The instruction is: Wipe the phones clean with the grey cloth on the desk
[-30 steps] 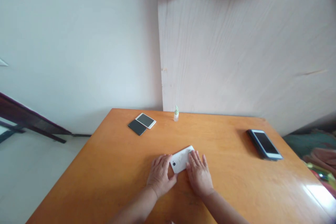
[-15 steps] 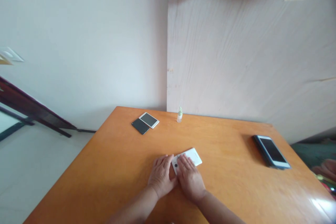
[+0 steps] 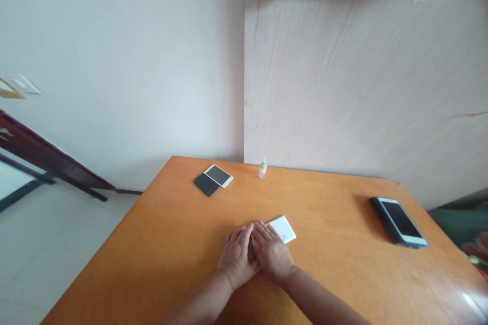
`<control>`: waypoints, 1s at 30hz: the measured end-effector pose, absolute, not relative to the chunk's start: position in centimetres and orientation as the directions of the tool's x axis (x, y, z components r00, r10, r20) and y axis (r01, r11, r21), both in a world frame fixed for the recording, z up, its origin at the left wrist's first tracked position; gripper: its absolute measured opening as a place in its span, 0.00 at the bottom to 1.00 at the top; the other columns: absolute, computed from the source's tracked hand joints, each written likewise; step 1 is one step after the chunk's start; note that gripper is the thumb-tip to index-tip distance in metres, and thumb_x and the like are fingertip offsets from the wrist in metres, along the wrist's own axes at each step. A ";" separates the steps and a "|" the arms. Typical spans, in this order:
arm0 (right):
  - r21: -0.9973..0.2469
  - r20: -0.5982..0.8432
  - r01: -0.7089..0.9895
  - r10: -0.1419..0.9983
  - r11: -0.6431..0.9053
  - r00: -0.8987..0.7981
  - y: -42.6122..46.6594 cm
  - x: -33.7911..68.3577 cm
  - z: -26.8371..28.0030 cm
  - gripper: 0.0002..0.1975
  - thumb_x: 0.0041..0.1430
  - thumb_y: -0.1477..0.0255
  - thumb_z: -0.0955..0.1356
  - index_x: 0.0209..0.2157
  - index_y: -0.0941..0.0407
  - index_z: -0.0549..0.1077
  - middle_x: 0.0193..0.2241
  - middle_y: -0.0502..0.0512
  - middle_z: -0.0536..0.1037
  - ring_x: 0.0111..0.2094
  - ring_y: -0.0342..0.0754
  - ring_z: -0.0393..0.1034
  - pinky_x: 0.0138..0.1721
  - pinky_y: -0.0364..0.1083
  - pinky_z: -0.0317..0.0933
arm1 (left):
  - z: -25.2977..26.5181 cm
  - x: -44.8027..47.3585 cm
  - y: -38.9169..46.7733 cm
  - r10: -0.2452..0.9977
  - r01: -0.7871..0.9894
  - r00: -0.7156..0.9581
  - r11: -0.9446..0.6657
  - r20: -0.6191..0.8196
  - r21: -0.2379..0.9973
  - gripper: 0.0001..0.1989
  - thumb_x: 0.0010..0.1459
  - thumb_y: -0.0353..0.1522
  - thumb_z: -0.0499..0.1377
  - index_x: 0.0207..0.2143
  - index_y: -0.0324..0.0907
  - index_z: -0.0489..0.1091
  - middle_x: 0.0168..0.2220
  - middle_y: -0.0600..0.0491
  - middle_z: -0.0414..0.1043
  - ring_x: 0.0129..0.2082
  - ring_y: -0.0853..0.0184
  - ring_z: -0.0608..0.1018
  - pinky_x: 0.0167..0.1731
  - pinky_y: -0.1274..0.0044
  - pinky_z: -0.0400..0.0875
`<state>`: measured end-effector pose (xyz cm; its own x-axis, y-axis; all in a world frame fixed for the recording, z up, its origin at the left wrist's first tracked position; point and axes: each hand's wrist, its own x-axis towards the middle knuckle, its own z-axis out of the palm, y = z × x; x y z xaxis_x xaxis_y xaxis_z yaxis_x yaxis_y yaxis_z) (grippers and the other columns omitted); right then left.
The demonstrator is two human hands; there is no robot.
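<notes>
- While two phones [image 3: 218,175] lie beyond it, leftward, the left hand [image 3: 237,258] curves, its hold impossible to tell.
- A bottle [image 3: 263,170] stands beyond both hands.
- The right hand [image 3: 272,254], fingers outstretched, covers the white phone [image 3: 284,229], whose end shows rightward.
- Farther right rests a cased phone [image 3: 403,219].

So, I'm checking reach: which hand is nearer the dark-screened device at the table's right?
Right. The right hand, over the white phone, lies left of the device; the left hand is farther left, beyond the right hand.
</notes>
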<state>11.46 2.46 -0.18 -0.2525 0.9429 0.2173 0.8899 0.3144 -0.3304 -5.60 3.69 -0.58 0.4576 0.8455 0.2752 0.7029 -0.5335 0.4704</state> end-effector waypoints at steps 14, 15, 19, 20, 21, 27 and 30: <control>-0.218 0.241 0.916 0.928 0.336 -0.283 -1.2 14.1 -1.7 0.23 0.69 0.71 0.59 0.64 0.57 0.62 0.65 0.58 0.61 0.67 0.52 0.51 0.67 0.58 0.46 | -0.4 -5.7 3.7 0.848 0.729 0.477 -0.529 0.232 0.435 0.39 0.47 0.35 0.64 0.62 0.42 0.57 0.56 0.44 0.69 0.57 0.53 0.69 0.57 0.59 0.63; -0.214 0.242 0.943 0.949 0.257 -0.204 -0.9 14.9 -1.7 0.23 0.69 0.71 0.58 0.64 0.58 0.63 0.65 0.60 0.62 0.67 0.54 0.52 0.67 0.60 0.46 | -0.2 -5.6 3.7 0.847 0.727 0.479 -0.530 0.231 0.436 0.38 0.47 0.35 0.64 0.61 0.42 0.57 0.56 0.45 0.69 0.57 0.53 0.69 0.58 0.59 0.63; -0.212 0.270 0.977 0.962 0.030 0.029 -0.5 15.9 -1.8 0.23 0.69 0.71 0.58 0.62 0.63 0.64 0.64 0.66 0.62 0.66 0.58 0.53 0.65 0.61 0.49 | 0.6 -5.4 3.8 0.833 0.718 0.514 -0.549 0.206 0.427 0.34 0.49 0.36 0.63 0.59 0.45 0.60 0.55 0.47 0.69 0.58 0.53 0.68 0.58 0.58 0.61; -0.213 0.279 0.974 0.960 0.075 -0.013 -1.0 15.3 -1.8 0.23 0.69 0.70 0.59 0.63 0.62 0.64 0.64 0.65 0.61 0.67 0.57 0.52 0.65 0.60 0.49 | 0.8 -5.5 3.8 0.830 0.720 0.524 -0.552 0.193 0.421 0.33 0.49 0.36 0.63 0.59 0.45 0.61 0.55 0.47 0.69 0.58 0.52 0.67 0.58 0.58 0.60; -0.213 0.285 0.966 0.955 0.150 -0.085 -1.8 14.6 -1.7 0.24 0.69 0.70 0.59 0.63 0.61 0.64 0.65 0.63 0.61 0.67 0.56 0.51 0.66 0.58 0.49 | 0.9 -5.5 3.8 0.827 0.722 0.532 -0.555 0.181 0.414 0.32 0.50 0.37 0.62 0.58 0.46 0.61 0.56 0.48 0.69 0.58 0.52 0.67 0.58 0.58 0.60; -0.228 0.276 0.942 0.944 0.246 -0.179 -4.2 14.6 -1.8 0.24 0.69 0.71 0.59 0.65 0.54 0.62 0.64 0.57 0.62 0.67 0.52 0.52 0.68 0.59 0.42 | 1.0 -5.6 3.9 0.822 0.730 0.542 -0.563 0.172 0.387 0.32 0.50 0.37 0.62 0.59 0.47 0.62 0.56 0.48 0.69 0.58 0.53 0.67 0.58 0.59 0.60; -0.252 0.270 0.968 0.959 -0.017 0.087 -3.7 16.4 -2.5 0.24 0.70 0.69 0.57 0.65 0.59 0.61 0.64 0.63 0.62 0.67 0.56 0.51 0.66 0.63 0.47 | 1.1 -5.5 3.9 0.821 0.729 0.542 -0.566 0.180 0.385 0.32 0.51 0.37 0.62 0.59 0.46 0.62 0.56 0.48 0.69 0.58 0.53 0.67 0.58 0.59 0.60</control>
<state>16.39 -3.71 -2.47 0.0871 0.9591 0.2695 0.9677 -0.0171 -0.2517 -5.50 3.95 1.13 0.5421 0.8207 0.1803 0.7291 -0.5661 0.3845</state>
